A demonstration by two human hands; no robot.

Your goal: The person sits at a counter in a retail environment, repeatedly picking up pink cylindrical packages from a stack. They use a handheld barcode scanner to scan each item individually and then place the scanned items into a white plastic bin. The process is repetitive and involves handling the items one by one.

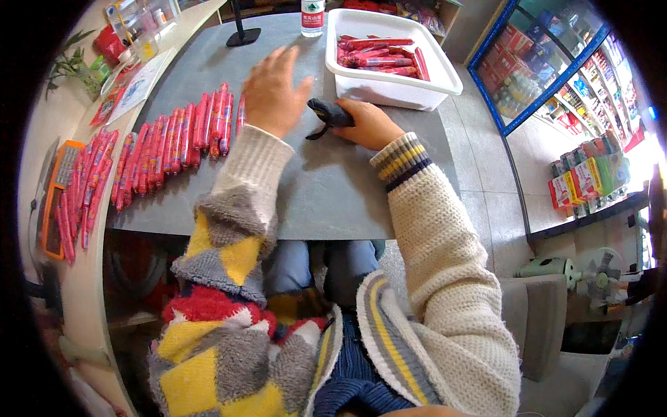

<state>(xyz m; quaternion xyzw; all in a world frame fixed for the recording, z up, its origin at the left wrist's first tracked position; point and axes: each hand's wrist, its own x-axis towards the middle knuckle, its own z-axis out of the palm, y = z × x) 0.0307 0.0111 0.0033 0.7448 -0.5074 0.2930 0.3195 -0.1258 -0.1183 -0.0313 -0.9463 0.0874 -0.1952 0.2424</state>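
My left hand [276, 91], slightly blurred, is over the grey table [333, 208] with its fingers spread and nothing seen in it; its palm side is hidden. Just left of it, a long row of red-wrapped sausages [174, 143] lies side by side, some on top of others. One more red-wrapped stick [240, 113] shows partly behind my left wrist. My right hand [367, 122] grips a black handheld tool [331, 113], perhaps a scanner or pliers, its kind unclear, near the table's middle. Beyond it stands a white plastic tub [391, 94] with several red-wrapped sausages [383, 57] inside.
A clear water bottle [312, 18] and a black stand base [244, 37] are at the far edge. On the left ledge [94, 271], more red-wrapped sausages [94, 182] lie by an orange-framed object [54, 203]. A blue-framed glass case [542, 68] is at the right, a fan [602, 276] below it.
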